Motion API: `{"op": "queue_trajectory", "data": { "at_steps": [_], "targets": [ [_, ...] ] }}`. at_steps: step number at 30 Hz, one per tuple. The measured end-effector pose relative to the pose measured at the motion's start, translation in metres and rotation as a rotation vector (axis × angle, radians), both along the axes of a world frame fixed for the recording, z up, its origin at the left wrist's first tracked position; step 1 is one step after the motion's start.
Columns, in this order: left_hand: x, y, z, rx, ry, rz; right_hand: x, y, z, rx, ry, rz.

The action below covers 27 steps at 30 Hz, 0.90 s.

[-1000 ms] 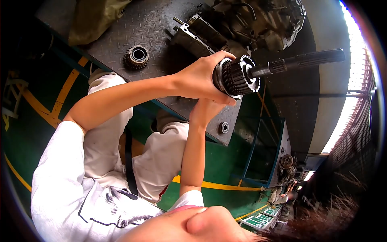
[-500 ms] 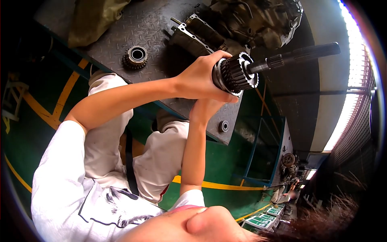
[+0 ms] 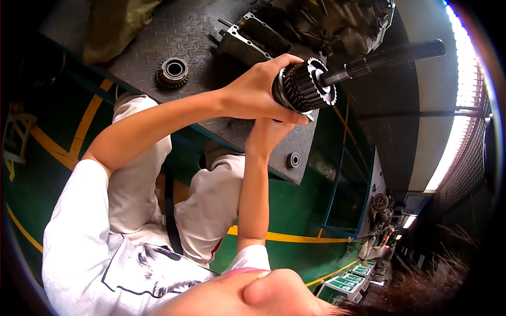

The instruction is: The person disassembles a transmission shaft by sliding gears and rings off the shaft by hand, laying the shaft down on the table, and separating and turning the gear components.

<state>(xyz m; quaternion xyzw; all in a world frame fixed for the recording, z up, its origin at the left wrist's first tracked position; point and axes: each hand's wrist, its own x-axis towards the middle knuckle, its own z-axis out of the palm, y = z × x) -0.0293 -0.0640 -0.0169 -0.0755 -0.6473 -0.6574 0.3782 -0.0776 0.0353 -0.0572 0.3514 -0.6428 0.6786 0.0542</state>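
My left hand (image 3: pixel 258 92) is wrapped around a transmission shaft (image 3: pixel 369 66), gripping it at the ringed base of its gears. The toothed gears (image 3: pixel 308 84) stand clear of the fingers, and the long splined end slants toward the upper right. Tucked under the left hand, my right hand (image 3: pixel 269 136) is closed against the lower end of the shaft; its fingertips are mostly hidden. The assembly is held up over the edge of a metal bench (image 3: pixel 205 47).
On the bench lie a gear with a bearing (image 3: pixel 173 72), a small bearing ring (image 3: pixel 293 159), an open metal housing (image 3: pixel 253 37), a large casting (image 3: pixel 337 26) and a brown cloth (image 3: pixel 118 31). Another bench frame (image 3: pixel 342 195) stands across the green floor.
Both hands and the transmission shaft have moved slightly up in the view, and the shaft has turned a little. The whole scene has shifted a bit; the grip looks the same.
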Motion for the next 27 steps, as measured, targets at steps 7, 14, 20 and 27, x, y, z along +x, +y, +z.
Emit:
{"op": "queue_trajectory", "data": {
  "at_steps": [7,14,20,27],
  "targets": [
    [0.005,0.001,-0.001,-0.068,0.077,0.042,0.009,0.003,0.009,0.084,-0.07,0.006],
    [0.006,-0.003,0.005,-0.023,0.002,0.015,0.007,0.004,0.003,-0.016,-0.105,0.08],
    [0.001,-0.006,0.009,0.025,0.05,0.0,0.01,0.004,0.002,-0.071,-0.141,0.037],
    [-0.008,-0.004,0.011,-0.103,0.089,0.024,0.008,0.004,0.001,-0.067,-0.106,-0.015]
  ]
}}
